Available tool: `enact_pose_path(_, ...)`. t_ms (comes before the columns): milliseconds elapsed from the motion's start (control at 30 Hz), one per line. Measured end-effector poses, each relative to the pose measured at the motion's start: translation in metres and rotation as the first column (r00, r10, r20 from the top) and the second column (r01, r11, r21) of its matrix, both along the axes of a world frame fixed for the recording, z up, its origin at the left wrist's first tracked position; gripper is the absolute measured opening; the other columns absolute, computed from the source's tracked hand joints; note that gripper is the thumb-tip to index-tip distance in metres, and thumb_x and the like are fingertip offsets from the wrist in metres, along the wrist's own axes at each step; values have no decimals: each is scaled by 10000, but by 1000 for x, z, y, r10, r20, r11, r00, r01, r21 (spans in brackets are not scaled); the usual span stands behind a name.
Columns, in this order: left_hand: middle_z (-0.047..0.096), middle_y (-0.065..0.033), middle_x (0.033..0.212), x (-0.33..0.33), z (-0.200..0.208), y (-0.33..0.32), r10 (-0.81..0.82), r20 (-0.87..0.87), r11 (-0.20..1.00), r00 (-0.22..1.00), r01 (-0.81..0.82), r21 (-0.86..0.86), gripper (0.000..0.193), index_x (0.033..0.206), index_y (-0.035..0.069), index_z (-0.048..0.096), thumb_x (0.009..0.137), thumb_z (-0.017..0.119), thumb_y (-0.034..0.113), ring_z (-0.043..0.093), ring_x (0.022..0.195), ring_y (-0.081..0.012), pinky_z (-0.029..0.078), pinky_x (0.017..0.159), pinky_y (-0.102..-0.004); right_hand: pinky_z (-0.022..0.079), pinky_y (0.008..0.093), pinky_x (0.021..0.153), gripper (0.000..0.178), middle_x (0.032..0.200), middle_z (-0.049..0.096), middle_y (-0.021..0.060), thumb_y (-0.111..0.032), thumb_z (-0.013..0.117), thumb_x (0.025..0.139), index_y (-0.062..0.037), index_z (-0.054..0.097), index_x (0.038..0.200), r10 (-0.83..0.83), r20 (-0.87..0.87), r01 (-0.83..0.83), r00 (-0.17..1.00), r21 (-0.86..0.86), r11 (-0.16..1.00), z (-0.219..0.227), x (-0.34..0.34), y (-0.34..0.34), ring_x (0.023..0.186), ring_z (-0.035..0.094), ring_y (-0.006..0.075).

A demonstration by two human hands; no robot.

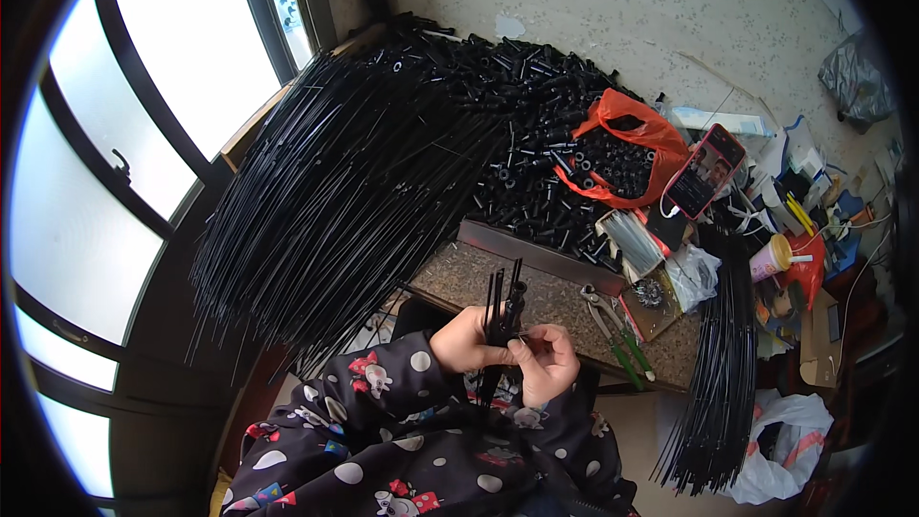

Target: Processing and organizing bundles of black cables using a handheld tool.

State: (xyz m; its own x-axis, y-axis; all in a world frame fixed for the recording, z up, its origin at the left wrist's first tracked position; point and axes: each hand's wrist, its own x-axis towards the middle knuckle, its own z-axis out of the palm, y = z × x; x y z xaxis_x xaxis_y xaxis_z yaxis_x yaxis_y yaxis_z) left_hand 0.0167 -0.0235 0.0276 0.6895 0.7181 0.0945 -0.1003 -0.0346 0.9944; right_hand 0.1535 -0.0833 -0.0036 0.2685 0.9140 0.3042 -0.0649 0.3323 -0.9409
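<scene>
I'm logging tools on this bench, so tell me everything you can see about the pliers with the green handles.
The pliers lie flat on the speckled stone-like worktop, right of the person's right hand and apart from it. The head looks like bare grey metal and points up-left. Two long handles in green sleeves run down-right, their ends reaching the worktop's front edge. The handles are slightly spread, so the tool looks partly open. A small open box of metal bits sits beside it on the right. Nothing grips the tool.

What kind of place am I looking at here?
Probably a home or small piecework bench by a window: a big fan of thin black rods, a heap of black tubular parts, and pliers on the stone counter.
</scene>
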Motion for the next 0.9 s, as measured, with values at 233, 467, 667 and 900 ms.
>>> enact_pose_path(233,541,-21,856,-1,-8,14,-58,-45,998,997,60,32,262,904,31,514,690,649,-33,504,799,-101,421,722,-251,419,209,691,343,821,497,-8,51,678,682,-48,471,937,86,-365,-144,927,-135,980,-1,-2,9,733,499,80)
enact_pose_path(467,551,-35,854,1,-20,1,25,108,988,994,-7,-156,231,915,3,504,706,580,-60,529,802,-123,428,713,-246,403,207,619,376,786,484,-7,-59,738,654,-43,495,941,151,-80,-165,985,-223,961,10,5,16,702,455,68)
enact_pose_path(667,562,-56,797,19,-35,-17,301,187,949,935,-313,35,235,949,2,497,724,513,-61,540,720,-127,443,656,-268,419,260,627,321,826,511,37,-87,757,598,-45,584,865,-79,535,28,841,104,994,35,17,16,750,511,135)
enact_pose_path(900,553,-70,780,25,53,-18,198,220,924,955,-257,284,227,953,-4,495,733,548,-26,549,698,-150,434,630,-271,430,343,696,312,874,531,102,-81,701,643,-39,604,937,-549,725,108,415,560,821,98,18,-21,805,516,260)
